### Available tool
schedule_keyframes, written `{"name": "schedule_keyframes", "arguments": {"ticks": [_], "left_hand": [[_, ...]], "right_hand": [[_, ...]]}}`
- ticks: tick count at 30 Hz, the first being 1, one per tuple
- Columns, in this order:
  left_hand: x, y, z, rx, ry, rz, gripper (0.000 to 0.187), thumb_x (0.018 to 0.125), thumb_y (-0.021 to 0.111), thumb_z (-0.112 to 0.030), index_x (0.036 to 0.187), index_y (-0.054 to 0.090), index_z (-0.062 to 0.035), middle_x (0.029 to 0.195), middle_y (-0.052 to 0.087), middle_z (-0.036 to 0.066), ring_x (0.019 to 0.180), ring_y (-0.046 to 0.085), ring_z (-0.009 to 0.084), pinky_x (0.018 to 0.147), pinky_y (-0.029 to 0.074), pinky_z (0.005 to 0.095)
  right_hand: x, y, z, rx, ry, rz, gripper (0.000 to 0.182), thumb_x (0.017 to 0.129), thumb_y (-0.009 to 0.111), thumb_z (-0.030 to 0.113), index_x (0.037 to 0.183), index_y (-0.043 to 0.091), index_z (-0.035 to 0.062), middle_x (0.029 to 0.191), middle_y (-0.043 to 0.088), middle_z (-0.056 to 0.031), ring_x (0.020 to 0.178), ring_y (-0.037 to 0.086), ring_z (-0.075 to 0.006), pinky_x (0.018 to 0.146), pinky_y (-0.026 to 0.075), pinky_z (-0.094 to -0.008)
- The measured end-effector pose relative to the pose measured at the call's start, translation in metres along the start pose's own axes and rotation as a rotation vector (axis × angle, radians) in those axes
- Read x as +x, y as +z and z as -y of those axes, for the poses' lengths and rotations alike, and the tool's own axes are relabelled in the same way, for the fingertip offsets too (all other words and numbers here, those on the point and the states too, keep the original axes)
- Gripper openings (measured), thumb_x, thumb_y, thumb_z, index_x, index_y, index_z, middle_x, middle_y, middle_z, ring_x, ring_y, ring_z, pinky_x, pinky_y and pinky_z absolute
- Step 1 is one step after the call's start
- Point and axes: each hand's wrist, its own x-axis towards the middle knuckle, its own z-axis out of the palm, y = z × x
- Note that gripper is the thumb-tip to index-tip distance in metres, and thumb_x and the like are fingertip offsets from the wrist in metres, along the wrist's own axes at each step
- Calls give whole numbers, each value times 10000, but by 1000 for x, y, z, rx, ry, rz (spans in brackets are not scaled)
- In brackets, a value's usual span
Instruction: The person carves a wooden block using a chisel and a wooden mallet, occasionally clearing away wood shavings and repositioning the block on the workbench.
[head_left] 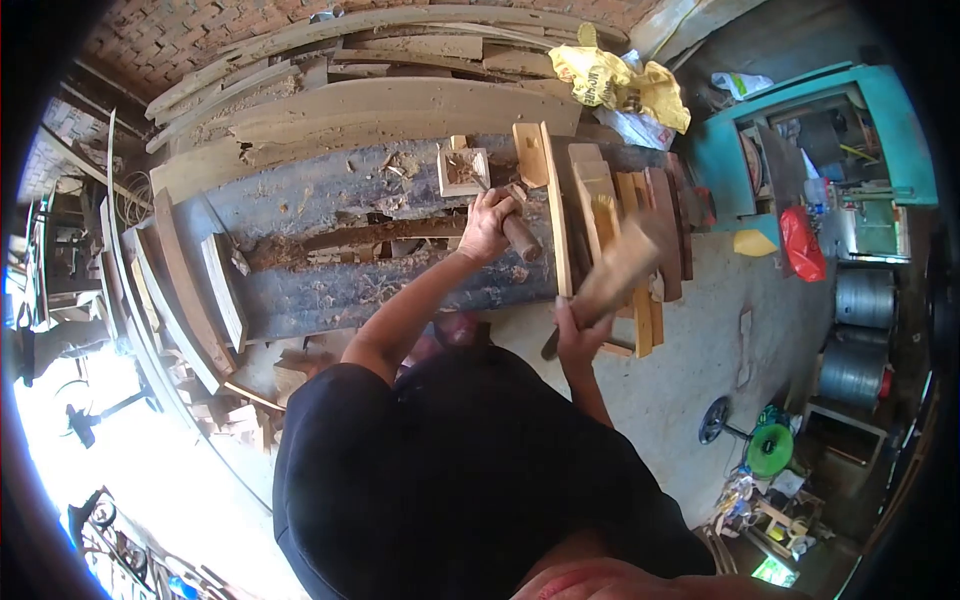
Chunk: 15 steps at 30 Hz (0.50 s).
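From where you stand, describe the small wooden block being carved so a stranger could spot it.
Find the long dark workbench strewn with chips. Near its far edge, just beyond the left hand gripping a chisel, sits the small square block. Unlike the flat boards beside it, it has a hollowed centre.

Location type: woodworking workshop. Indicators: planks stacked against a brick wall; a tabletop covered in wood chips; cut boards; a green machine; a concrete floor with metal drums.
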Motion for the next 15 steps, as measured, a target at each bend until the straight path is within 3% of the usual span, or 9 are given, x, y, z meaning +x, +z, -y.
{"name": "schedule_keyframes", "arguments": {"ticks": [3,4,6,7,10,15], "left_hand": [[0,3,6,-22,43,-25,285,697,774,-115,923,603,-80,989,596,115,948,560,355,844,461,440],[2,2,6,-20,46,-27,285,697,774,-115,923,603,-80,989,596,115,948,560,355,844,461,440],[7,1,6,-134,8,20,305,672,753,-49,937,603,-65,999,598,122,954,568,367,830,478,436],[9,3,5,-136,12,20,305,672,753,-49,937,603,-65,999,598,122,954,568,367,830,478,436],[15,4,3,-61,109,62,327,648,726,10,944,603,-61,1014,601,125,965,577,363,830,489,431],[39,-12,-19,-114,-8,-17,364,649,718,28,975,595,-78,989,588,121,972,580,343,856,485,414]], "right_hand": [[-6,-3,-12,48,-366,-35,370,762,780,162,986,568,-43,836,666,-176,819,671,-332,756,521,-410],[-5,5,-15,50,-369,-36,370,762,780,162,986,568,-43,836,666,-176,819,671,-332,756,521,-410],[-2,17,-20,-344,-156,239,401,762,781,210,983,568,-49,826,663,-191,794,675,-346,728,526,-414],[-5,23,-22,-400,-200,138,450,763,783,253,1023,574,-49,821,659,-216,772,679,-359,700,525,-406],[-2,16,21,-137,-65,135,493,763,786,232,1098,562,-53,892,667,-204,828,677,-320,749,517,-385],[0,1,18,25,87,115,505,769,781,183,1149,531,-38,1001,643,-154,928,628,-241,830,491,-367]]}}
